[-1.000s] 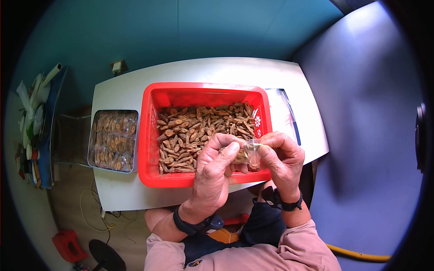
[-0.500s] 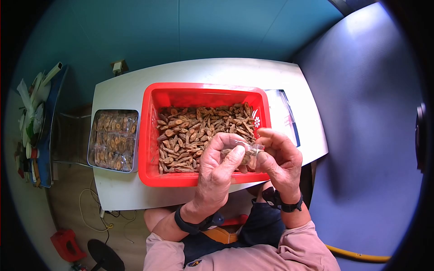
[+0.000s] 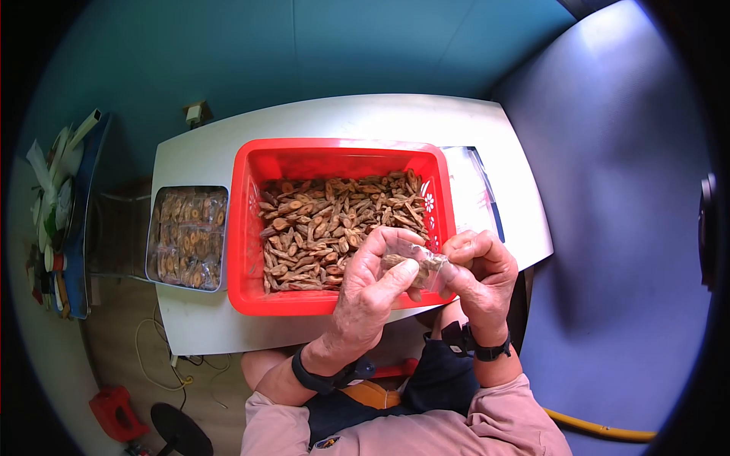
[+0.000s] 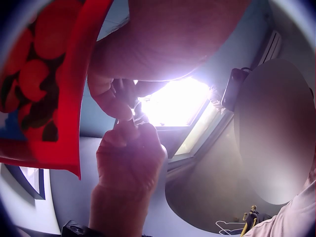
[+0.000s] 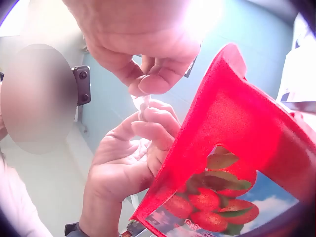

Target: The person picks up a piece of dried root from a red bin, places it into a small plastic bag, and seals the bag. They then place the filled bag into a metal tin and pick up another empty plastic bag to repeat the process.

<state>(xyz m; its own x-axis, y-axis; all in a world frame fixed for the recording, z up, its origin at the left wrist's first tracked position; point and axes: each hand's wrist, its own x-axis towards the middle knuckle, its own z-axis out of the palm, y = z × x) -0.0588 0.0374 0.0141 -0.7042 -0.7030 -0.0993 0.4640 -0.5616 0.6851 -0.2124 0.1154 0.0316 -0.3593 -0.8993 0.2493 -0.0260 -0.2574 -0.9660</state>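
Note:
A small clear plastic bag (image 3: 395, 247) with brown dried root slices (image 3: 417, 264) inside is held between both hands, over the near right part of a red plastic basket (image 3: 242, 228). My left hand (image 3: 369, 292) grips the filled part, thumb lying across the front. The thumb and forefinger of my right hand (image 3: 484, 283) pinch the bag's right end. Many loose dried slices (image 3: 319, 228) fill the bottom of the basket. In the right wrist view, the right hand (image 5: 140, 44) pinches the bag's end above the left hand (image 5: 136, 153).
Left of the basket, a rectangular tin (image 3: 226, 262) holds rows of packed bags of slices. Both containers stand on a white table (image 3: 205, 323). A flat, dark-edged item (image 3: 487, 190) lies at the right. Cables (image 3: 141, 342) and a red jug (image 3: 118, 414) are on the floor.
The right forefinger lifted off the bag, then came back down, and the right hand now pinches its end again. The bag has tilted to lie more sideways in the left hand.

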